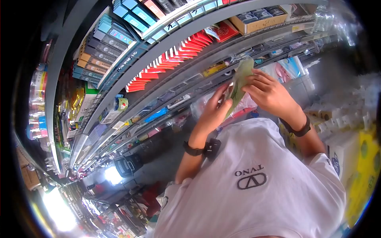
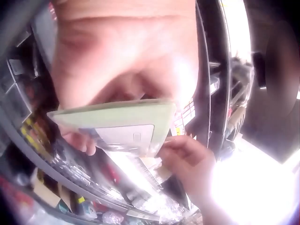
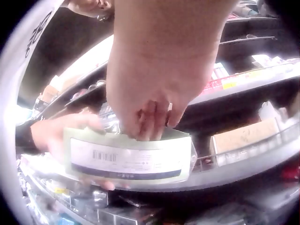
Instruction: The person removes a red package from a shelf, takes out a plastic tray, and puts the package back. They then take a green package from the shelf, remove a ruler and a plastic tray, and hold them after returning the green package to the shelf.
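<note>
Between my two hands is a pale green flat packet (image 1: 240,85) in clear plastic film, held up at a slant in front of the shelves. A white barcode label with a dark band covers one face of this packet (image 3: 126,157). My left hand (image 1: 216,111) grips its lower end, with the thumb on the near face. At the upper part, my right hand (image 1: 270,91) pinches the edge, its fingers bent at the rim in the right wrist view. The right fingertips are partly hidden behind the packet's edge.
Shelves (image 1: 158,47) curve across the front, carrying a row of red packets (image 1: 170,59), boxed goods (image 1: 105,47) and a cardboard box (image 1: 260,22) of dark packs. Yellow packaging (image 1: 361,170) stands at the right. A dark basket (image 1: 127,164) sits lower left.
</note>
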Demonstrator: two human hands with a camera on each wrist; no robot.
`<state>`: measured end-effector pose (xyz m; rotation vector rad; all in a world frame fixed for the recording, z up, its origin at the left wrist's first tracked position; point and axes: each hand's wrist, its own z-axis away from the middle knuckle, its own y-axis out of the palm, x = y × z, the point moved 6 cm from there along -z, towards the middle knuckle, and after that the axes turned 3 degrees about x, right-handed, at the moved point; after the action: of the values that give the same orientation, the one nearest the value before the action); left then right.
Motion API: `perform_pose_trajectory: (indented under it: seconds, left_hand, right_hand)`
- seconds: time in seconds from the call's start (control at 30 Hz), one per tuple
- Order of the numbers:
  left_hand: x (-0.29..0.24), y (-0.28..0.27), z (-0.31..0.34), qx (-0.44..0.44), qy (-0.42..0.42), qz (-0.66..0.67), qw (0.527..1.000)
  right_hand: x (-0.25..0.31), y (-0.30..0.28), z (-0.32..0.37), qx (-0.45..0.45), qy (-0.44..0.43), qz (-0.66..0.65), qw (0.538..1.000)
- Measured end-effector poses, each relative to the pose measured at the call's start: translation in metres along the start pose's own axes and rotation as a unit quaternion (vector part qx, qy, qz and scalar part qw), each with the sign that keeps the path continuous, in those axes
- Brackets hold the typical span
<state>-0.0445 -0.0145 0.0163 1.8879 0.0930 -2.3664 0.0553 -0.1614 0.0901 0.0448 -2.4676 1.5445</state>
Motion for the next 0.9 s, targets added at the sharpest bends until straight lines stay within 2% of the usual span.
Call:
perform_pose_trajectory:
  seconds: [0.03,0.13,0.2,0.43,0.53,0.63,0.73,0.9]
  left_hand:
    - [0.0,0.0,0.0,0.003,0.009,-0.009,1.0]
    - [0.001,0.001,0.001,0.001,0.039,-0.041,0.998]
    - [0.002,0.001,0.002,-0.011,0.063,-0.071,0.995]
    - [-0.006,-0.006,0.008,0.009,0.038,-0.079,0.996]
    - [-0.015,-0.005,0.013,-0.005,0.048,-0.075,0.996]
    - [-0.018,-0.001,0.016,0.001,0.039,-0.095,0.995]
    - [-0.019,0.005,0.017,0.019,0.029,-0.081,0.996]
    - [-0.018,0.004,0.018,-0.003,0.016,-0.082,0.997]
  right_hand:
    - [0.0,0.002,0.0,0.003,0.004,0.006,1.0]
    - [0.0,0.009,-0.001,0.12,0.005,-0.032,0.992]
    - [0.003,0.007,-0.003,0.096,-0.002,-0.041,0.995]
    - [0.014,0.005,-0.011,0.049,-0.022,0.019,0.998]
    - [0.016,0.012,-0.01,0.06,-0.052,0.041,0.996]
    - [0.016,0.024,-0.004,0.14,-0.075,0.052,0.986]
    - [0.016,0.039,0.001,0.167,-0.071,0.051,0.982]
    - [0.019,0.034,-0.003,0.095,-0.098,0.045,0.99]
